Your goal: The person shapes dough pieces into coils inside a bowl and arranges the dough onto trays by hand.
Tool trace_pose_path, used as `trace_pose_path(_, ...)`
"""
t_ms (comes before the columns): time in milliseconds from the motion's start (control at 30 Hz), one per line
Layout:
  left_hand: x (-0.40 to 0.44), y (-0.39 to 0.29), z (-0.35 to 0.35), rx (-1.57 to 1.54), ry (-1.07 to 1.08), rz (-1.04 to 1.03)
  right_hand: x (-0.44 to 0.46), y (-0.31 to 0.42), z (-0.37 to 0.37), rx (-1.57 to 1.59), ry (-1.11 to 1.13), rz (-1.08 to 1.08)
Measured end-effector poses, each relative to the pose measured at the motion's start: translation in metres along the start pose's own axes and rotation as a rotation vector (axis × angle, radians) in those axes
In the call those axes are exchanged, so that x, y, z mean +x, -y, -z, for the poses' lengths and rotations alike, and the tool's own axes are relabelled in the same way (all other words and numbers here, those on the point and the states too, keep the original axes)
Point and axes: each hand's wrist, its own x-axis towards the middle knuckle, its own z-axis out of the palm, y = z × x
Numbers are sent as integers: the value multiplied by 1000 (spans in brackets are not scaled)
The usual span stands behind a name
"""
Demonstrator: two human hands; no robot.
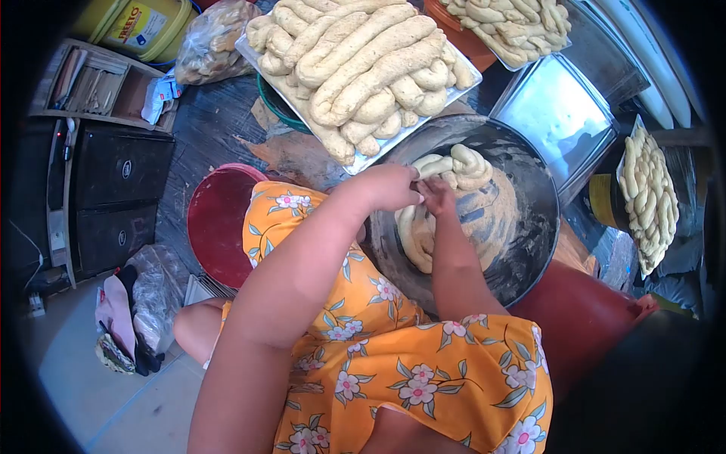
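Observation:
Over a wide dark basin (pixel 538 250), my two hands meet with fingertips close together. My left hand (pixel 387 187) reaches in from the left, its fingers closed at the end of a pale dough strand (pixel 412 240). Against it, my right hand (pixel 439 198) pinches at the same spot; the fingers partly hide what lies between them. The strand curves down inside the basin's near left side. Just beyond my fingers lies a twisted piece of dough (pixel 470 165), on a layer of brownish crumbs (pixel 495 219) spread over the basin floor.
A white tray (pixel 360 163) piled with dough twists stands beyond the basin. More twists fill a tray (pixel 522 34) at the back and another (pixel 649 200) at right. A red bucket (pixel 219 219) stands left, near a dark cabinet (pixel 125 170). Metal trays (pixel 556 113) lean behind the basin.

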Motion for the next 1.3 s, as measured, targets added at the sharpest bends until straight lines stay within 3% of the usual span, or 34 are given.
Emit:
trace_pose_path(33,-1,0,5,3,13,18,-4,2,2,27,158,94)
trace_pose_path(67,-2,0,8,2,31,35,0,6,1,-14,4,155)
trace_pose_path(167,-4,3,0,3,33,16,17,2,-1,-1129,-229,37)
trace_pose_path(200,-5,5,0,9,13,-2,14,-13,-10,-1381,-235,439)
trace_pose_path(300,-9,0,7,-39,38,-5,28,-43,4,-1458,-224,566)
trace_pose_path(400,-1,3,1,-26,-45,-62,-12,-62,-2,-1116,103,305)
trace_pose_path(567,-3,-13,5,-38,7,-14,-51,-68,-4,-1949,308,-294)
trace_pose_path(700,1,-11,-1,29,-16,-63,-67,-18,-3,-1133,295,-341)
trace_pose_path(767,1,-11,-3,19,-13,-71,-69,8,1,-782,133,-206)
trace_pose_path(833,-2,-12,1,11,-16,-67,-67,41,18,-1632,284,-206)
trace_pose_path(900,-1,-10,-1,-19,-25,-54,-71,59,36,-2130,248,-192)
trace_pose_path(967,-1,-8,-2,1,-41,-63,-81,59,56,-2268,20,-184)
trace_pose_path(1033,-1,-9,-2,2,-40,-53,-94,21,76,-1472,-124,-371)
trace_pose_path(1100,-2,-10,-3,-8,-45,-47,-104,-33,80,-1872,-27,-268)
trace_pose_path(1167,-3,-9,-3,-18,-58,-41,-100,-85,72,-2119,-135,-25)
trace_pose_path(1233,-4,-8,-2,16,-47,-35,-84,-76,65,-1531,109,-329)
trace_pose_path(1300,-3,-3,-2,17,-41,-34,-75,-59,47,-1111,232,-483)
